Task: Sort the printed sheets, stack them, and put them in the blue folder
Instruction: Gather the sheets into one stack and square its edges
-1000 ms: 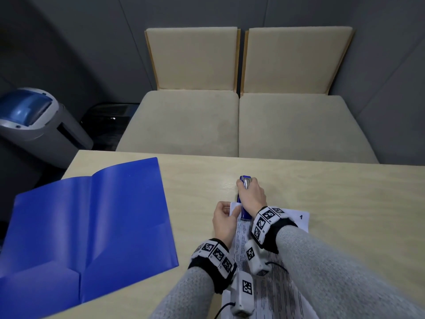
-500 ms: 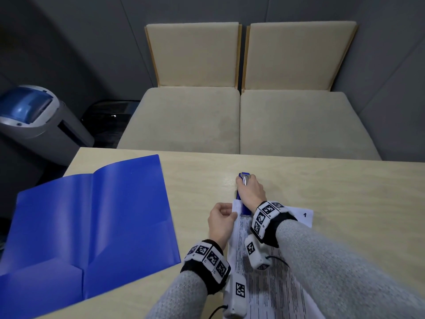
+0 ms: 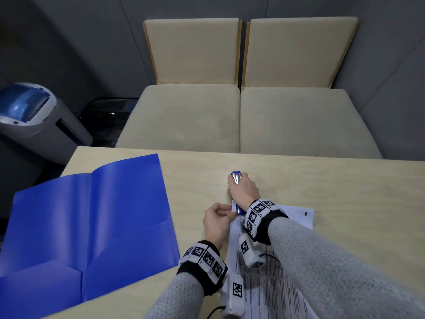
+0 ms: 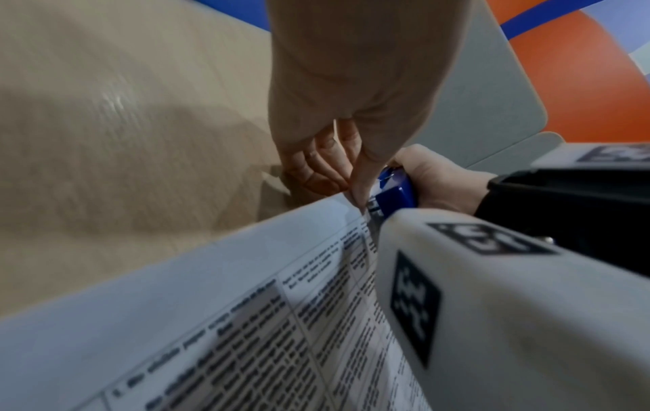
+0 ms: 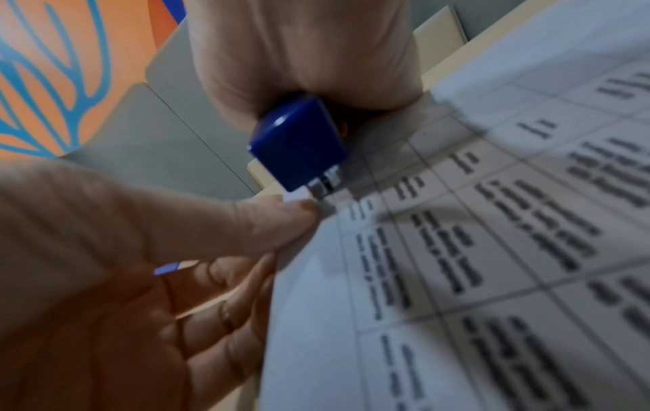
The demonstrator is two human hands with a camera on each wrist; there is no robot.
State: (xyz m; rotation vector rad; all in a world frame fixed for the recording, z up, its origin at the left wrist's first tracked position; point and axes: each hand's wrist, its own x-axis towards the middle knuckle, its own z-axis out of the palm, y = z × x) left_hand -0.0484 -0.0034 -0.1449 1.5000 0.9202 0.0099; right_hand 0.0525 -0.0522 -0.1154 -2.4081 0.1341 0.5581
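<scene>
Lying lengthwise at the near edge of the pale wooden table [image 3: 322,185], the printed sheets [image 3: 269,293] run away from the person beneath both grey-sleeved forearms, a figure "1" showing at the far right corner of the top page. At the far left corner of the stack, the left hand [image 3: 217,223] pinches the paper between its thumb [image 5: 246,222] and curled fingers, just beside the nose of a blue stapler [image 3: 236,192]. The right hand [image 3: 243,188] is wrapped over the top of that stapler, fingers curled round its body, with the far metal end showing beyond the knuckles. In the right wrist view, the stapler's blue nose [image 5: 299,144] sits over the corner of the sheets, touching the paper right at the left thumb's tip; the print there is too blurred to read. To the left of both hands, well apart from the sheets, the blue folder [image 3: 92,226] lies spread open and flat on the table, its inner pockets along the near edge. Beyond the table's far edge stand two beige upholstered seats [image 3: 241,116] side by side, and at far left a grey bin with a blue lid [image 3: 30,116].
</scene>
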